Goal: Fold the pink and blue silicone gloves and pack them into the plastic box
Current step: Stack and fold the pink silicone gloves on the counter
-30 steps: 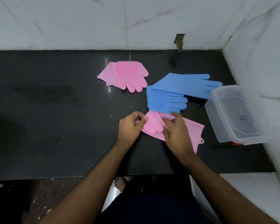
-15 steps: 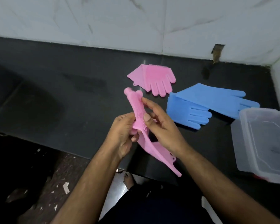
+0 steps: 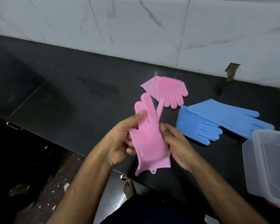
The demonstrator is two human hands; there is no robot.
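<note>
Now that the pink glove [image 3: 149, 139] is lifted off the counter [image 3: 71, 94] | left hand [image 3: 120, 143] and right hand [image 3: 176, 144] both grip it, unfolded | folding comes next | plastic box [image 3: 268, 167] at right waits

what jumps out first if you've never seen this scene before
The eye lands on the pink glove held up in mid-frame, gripped by the left hand and the right hand above the dark counter. Behind it a second pink glove lies folded on the counter, with two overlapping blue gloves to its right. A clear plastic box sits at the right edge.
</note>
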